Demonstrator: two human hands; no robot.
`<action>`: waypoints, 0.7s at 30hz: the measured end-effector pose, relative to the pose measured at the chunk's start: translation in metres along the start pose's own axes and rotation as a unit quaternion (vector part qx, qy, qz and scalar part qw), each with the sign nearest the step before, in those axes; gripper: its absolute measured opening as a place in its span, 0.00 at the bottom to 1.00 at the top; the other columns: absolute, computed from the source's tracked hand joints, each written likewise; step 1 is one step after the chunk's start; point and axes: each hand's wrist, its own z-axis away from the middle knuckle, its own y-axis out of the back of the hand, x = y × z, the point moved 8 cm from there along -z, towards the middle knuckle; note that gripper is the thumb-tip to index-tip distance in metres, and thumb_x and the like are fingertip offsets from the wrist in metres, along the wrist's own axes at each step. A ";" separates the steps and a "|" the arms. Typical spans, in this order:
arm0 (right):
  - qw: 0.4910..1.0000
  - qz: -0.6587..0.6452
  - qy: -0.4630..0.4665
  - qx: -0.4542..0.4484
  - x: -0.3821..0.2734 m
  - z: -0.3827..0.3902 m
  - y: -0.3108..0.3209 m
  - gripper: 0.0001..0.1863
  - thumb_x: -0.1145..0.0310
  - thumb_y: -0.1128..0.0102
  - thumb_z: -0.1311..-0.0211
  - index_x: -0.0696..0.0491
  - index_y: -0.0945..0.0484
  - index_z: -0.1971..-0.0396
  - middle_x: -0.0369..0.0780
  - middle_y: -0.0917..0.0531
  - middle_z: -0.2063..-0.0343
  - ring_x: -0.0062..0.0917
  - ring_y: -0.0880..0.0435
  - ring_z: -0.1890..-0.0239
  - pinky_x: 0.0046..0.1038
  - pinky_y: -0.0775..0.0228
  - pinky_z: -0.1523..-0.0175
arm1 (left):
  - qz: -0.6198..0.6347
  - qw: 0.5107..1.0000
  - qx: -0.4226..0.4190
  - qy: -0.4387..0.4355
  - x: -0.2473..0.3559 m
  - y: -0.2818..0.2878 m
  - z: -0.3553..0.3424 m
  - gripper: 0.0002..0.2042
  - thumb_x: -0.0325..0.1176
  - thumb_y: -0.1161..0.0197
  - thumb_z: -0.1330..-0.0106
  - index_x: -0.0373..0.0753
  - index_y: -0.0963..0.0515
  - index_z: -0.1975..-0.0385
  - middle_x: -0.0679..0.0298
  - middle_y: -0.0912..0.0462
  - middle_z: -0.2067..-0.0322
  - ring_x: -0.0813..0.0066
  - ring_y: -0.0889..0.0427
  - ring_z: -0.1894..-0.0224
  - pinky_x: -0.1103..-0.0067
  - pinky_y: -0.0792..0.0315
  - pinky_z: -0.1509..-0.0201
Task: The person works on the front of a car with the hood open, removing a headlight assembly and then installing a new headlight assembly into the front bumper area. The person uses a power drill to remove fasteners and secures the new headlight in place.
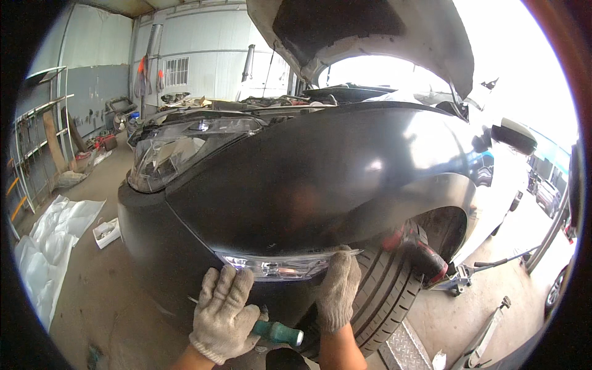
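One screwdriver point(280, 333) is held under the thumb of my left hand point(223, 317), presumably leaving its extended fingers free; my half-curled right hand point(338, 295) meets the right end of the lamp point(277, 267) beneath the lower edge of the fender point(296, 206); remotely, I cannot confirm its grip

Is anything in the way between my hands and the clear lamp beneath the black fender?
Nothing visible. Your left hand reaches the lower left edge of the clear lamp, and your right hand is at its right end. The green-handled screwdriver in your left hand sits below the lamp.
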 end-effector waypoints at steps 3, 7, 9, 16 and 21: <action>0.999 0.007 0.029 -0.014 0.004 -0.005 -0.003 0.21 0.56 0.52 0.30 0.61 0.24 0.71 0.47 0.22 0.76 0.32 0.27 0.73 0.37 0.35 0.66 | -0.038 0.999 0.024 -0.002 0.001 -0.005 0.003 0.09 0.40 0.26 0.53 0.44 0.17 0.83 0.47 0.33 0.32 0.46 0.43 0.26 0.48 0.51 0.25; 0.997 -0.069 0.012 -0.028 0.006 -0.012 -0.002 0.21 0.58 0.43 0.35 0.63 0.26 0.77 0.43 0.24 0.80 0.25 0.28 0.73 0.34 0.36 0.67 | -0.034 0.999 -0.007 0.025 0.006 0.002 -0.005 0.09 0.39 0.26 0.57 0.43 0.18 0.83 0.45 0.31 0.34 0.43 0.37 0.29 0.47 0.47 0.27; 0.994 -0.103 0.000 0.022 0.009 -0.010 0.001 0.19 0.59 0.42 0.36 0.61 0.26 0.78 0.38 0.26 0.80 0.22 0.30 0.73 0.32 0.36 0.67 | -0.034 0.999 0.000 0.015 0.008 0.002 -0.007 0.09 0.38 0.26 0.57 0.42 0.19 0.83 0.45 0.29 0.36 0.42 0.33 0.31 0.48 0.46 0.27; 0.991 -0.080 0.036 0.100 0.023 -0.011 -0.001 0.23 0.51 0.43 0.35 0.58 0.28 0.78 0.34 0.29 0.80 0.21 0.33 0.74 0.31 0.40 0.69 | -0.050 0.999 -0.011 0.011 0.012 0.009 -0.010 0.10 0.39 0.27 0.59 0.43 0.20 0.81 0.49 0.28 0.36 0.46 0.31 0.32 0.50 0.44 0.27; 0.976 -0.147 0.019 0.160 0.021 -0.010 -0.011 0.26 0.47 0.42 0.37 0.55 0.32 0.80 0.32 0.32 0.82 0.20 0.36 0.76 0.30 0.43 0.72 | -0.049 0.998 -0.028 0.015 0.013 0.012 -0.011 0.11 0.39 0.27 0.61 0.43 0.20 0.80 0.48 0.29 0.35 0.45 0.33 0.32 0.50 0.44 0.28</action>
